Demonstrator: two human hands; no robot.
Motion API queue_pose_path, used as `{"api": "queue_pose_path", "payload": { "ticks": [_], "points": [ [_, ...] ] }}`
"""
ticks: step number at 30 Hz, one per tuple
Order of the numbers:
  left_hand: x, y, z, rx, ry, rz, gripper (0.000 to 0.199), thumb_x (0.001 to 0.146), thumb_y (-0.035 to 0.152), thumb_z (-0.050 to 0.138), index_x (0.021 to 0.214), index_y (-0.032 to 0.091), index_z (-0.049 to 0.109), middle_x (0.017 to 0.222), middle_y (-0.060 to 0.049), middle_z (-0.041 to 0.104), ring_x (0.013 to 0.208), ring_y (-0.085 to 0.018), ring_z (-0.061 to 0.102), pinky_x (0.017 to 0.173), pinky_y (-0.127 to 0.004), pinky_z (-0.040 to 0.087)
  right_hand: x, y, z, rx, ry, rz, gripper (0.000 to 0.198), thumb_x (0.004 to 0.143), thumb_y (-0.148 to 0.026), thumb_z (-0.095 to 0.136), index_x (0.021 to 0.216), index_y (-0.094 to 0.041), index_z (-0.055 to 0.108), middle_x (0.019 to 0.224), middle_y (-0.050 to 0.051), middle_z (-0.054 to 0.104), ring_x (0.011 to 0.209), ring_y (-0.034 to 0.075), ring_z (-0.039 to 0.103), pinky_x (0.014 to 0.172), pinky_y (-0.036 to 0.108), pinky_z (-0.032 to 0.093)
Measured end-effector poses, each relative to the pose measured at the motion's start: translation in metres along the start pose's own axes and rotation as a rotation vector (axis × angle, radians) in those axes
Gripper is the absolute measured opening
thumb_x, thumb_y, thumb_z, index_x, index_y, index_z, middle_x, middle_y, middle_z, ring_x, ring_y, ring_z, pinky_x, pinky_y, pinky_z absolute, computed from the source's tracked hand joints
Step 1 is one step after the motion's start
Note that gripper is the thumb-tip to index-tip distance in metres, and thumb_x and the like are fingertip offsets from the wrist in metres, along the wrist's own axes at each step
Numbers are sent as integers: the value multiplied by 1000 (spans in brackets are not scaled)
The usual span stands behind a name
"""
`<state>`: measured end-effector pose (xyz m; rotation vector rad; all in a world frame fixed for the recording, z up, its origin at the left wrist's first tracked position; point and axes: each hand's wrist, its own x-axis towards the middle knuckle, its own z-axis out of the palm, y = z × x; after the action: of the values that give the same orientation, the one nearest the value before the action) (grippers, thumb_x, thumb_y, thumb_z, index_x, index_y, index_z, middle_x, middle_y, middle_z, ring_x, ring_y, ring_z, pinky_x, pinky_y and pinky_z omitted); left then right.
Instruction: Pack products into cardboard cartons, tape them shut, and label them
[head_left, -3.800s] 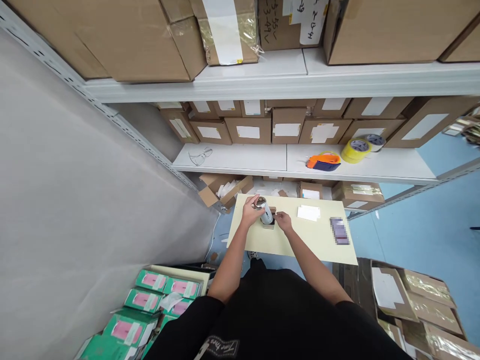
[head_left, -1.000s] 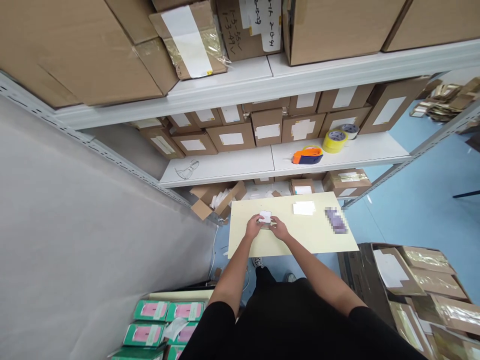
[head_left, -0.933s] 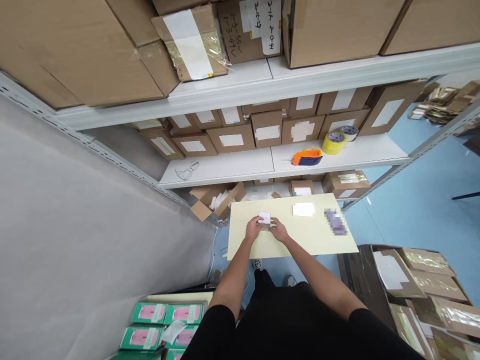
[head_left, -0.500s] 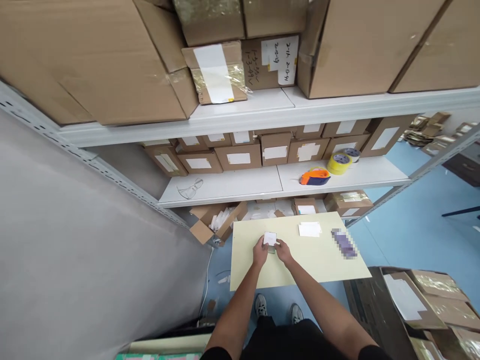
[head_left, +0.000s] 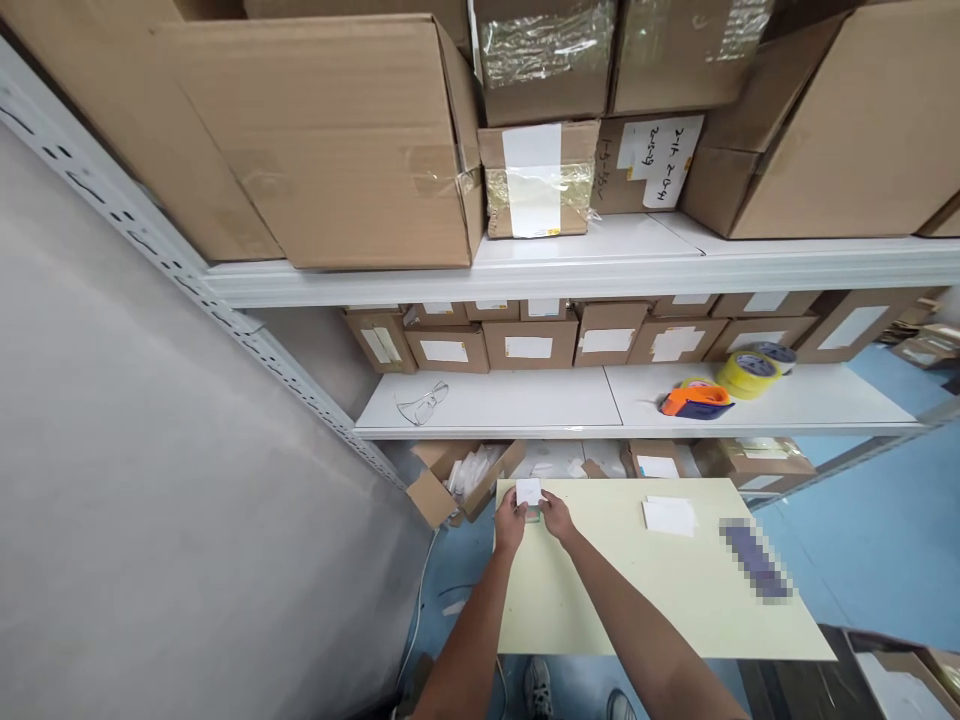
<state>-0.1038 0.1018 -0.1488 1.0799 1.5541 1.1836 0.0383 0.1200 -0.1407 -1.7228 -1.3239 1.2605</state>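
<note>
Near the far left corner of a pale yellow board, my left hand and my right hand hold a small white square card between them. The left fingers close on its left side and the right fingers on its lower right. Below the card, between my thumbs, shows a small greenish piece; whether it is joined to the card I cannot tell. A few white cards lie on the board to the right of my hands.
Beyond the board's left corner stands an open carton with white pieces inside. Above it, a shelf carries glasses, an orange tape dispenser, yellow tape rolls and several boxes. A blurred purple item lies at the board's right.
The view has shifted, so shelves and board appear lower. Both hands, still holding the white card, have moved closer to the board's far left corner and the open carton.
</note>
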Motion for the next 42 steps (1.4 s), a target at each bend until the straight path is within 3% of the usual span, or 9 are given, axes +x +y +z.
{"api": "queue_pose_path", "payload": {
  "ticks": [5,11,19,23,27,30,34,38,42],
  "points": [
    [-7,7,-1,167,31,38,69,81,34,67,145,14,53,139,-20,66,130,-33,63,111,-45,48,-22,5,-13,-85,3,79,61,89,-44,61,141,-14,62,123,15,75,125,32,67,109,43,49],
    [-26,60,14,326,121,323,61,91,43,60,148,22,53,149,-15,58,142,-33,50,119,-48,39,-63,24,-85,-102,153,-227,61,88,-34,58,148,-21,55,150,12,60,141,28,55,119,44,43],
    [-69,137,135,258,-30,411,61,97,40,55,154,26,43,153,-13,54,143,-29,49,116,-46,43,-84,33,-238,-242,472,-443,59,93,-29,50,152,-23,51,148,12,60,140,31,55,117,52,47],
    [-91,163,192,235,-83,437,59,97,39,55,154,27,44,151,-13,56,140,-28,53,110,-43,50,-59,8,-322,-340,526,-569,61,96,-25,45,157,-20,44,155,13,53,149,29,44,121,52,42],
    [-111,178,222,261,-103,457,58,99,37,51,156,27,41,149,-14,57,136,-27,57,106,-43,52,-7,-28,-400,-430,532,-710,67,94,-19,44,160,-16,37,159,13,48,154,28,36,124,51,37],
    [-124,181,227,303,-68,450,57,99,36,50,155,27,43,149,-15,58,134,-27,59,104,-43,54,40,-51,-435,-514,487,-730,67,92,-17,47,158,-12,40,161,15,45,155,29,33,125,50,32],
    [-137,179,214,363,10,417,56,98,38,51,152,27,49,143,-14,62,131,-28,61,100,-44,56,86,-64,-445,-638,317,-623,57,82,-13,63,139,-13,62,139,20,65,140,36,50,120,49,35],
    [-145,177,187,391,100,383,56,98,38,50,153,27,48,139,-14,64,129,-28,63,97,-43,57,98,-64,-440,-726,286,-596,37,86,-14,64,123,-16,70,121,19,73,122,35,61,113,48,38],
    [-146,172,162,347,198,372,58,96,40,52,153,27,48,134,-15,67,123,-28,66,93,-41,59,85,-70,-433,-773,303,-577,32,90,-19,65,121,-18,68,117,16,74,114,32,64,106,44,41]
  ]
}}
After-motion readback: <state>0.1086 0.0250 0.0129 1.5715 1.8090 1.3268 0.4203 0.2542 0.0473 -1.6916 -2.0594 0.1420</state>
